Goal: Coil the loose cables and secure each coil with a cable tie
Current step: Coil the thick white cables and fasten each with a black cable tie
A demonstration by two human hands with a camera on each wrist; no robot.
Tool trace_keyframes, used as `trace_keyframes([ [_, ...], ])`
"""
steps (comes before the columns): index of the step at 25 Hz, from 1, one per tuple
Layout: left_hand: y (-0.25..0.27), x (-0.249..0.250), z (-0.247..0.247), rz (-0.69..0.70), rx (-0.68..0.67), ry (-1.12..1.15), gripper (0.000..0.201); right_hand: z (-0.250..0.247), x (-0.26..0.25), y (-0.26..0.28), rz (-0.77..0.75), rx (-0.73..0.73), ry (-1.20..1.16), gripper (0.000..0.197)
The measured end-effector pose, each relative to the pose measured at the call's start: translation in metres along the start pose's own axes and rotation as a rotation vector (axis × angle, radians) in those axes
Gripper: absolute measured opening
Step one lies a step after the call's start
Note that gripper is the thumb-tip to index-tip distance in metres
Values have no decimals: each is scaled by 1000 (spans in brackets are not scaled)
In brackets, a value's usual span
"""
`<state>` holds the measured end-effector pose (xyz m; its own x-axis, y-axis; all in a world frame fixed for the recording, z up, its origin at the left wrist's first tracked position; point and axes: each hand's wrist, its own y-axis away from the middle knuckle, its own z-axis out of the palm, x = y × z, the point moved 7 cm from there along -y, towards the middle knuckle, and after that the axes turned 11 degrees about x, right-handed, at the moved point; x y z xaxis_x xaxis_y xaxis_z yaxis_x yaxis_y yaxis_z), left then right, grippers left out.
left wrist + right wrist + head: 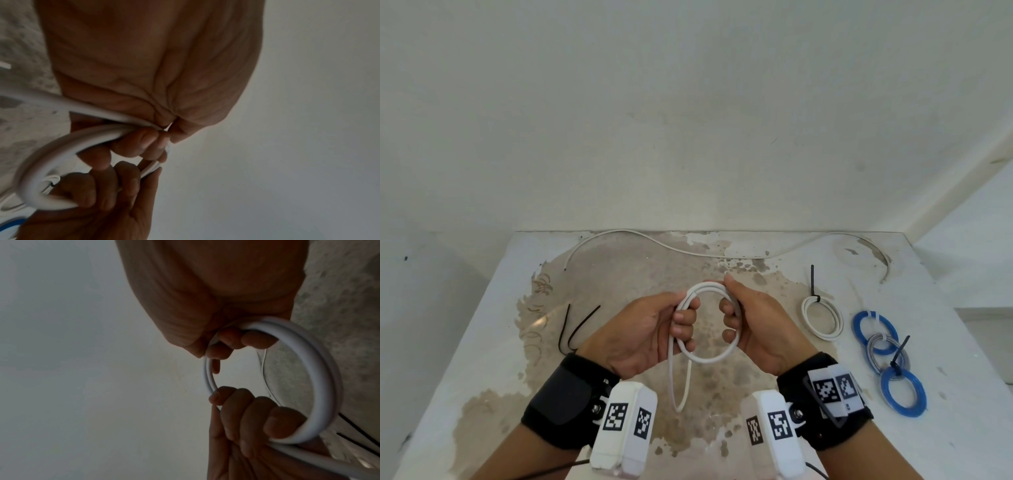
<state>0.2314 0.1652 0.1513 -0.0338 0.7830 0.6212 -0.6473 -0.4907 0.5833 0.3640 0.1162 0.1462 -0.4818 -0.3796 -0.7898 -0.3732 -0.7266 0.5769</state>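
L hand (654, 329) & R hand (750, 325) both curl round a white cable (714, 358), held as a coil above the counter (482, 342), L on the coil's left side, R on its right w/ thumb on top. A loose tail hangs from the coil toward the counter. Two black ties (577, 330) lie left of the L hand. Right of the R hand: a tied white coil (822, 318), then blue coils (904, 392) & a grey coil (887, 354), overlapping. A long loose cable (688, 251) lies along the far edge.
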Motion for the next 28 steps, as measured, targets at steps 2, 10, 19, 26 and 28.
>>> trace_keyframes([
  [2, 0, -1, 0, 6, 24, -16, 30, 0, 0, 0, -8, 3, -4, 28],
  [10, -1, 4, -7, 143, 168, -145, 37, 7, -4, 4, -58, -28, 22, 20],
  [19, 0, 12, -12, 183, 225, 155, 38, 3, -3, 4, -180, -8, 112, 27],
  [26, -4, 17, -15, 324, 283, 88, 39, 24, -28, 30, -713, 108, 518, 5],
  [28, -4, 13, -11, 333, 286, 41, 39, 29, -31, 29, -724, 114, 564, 6],
])
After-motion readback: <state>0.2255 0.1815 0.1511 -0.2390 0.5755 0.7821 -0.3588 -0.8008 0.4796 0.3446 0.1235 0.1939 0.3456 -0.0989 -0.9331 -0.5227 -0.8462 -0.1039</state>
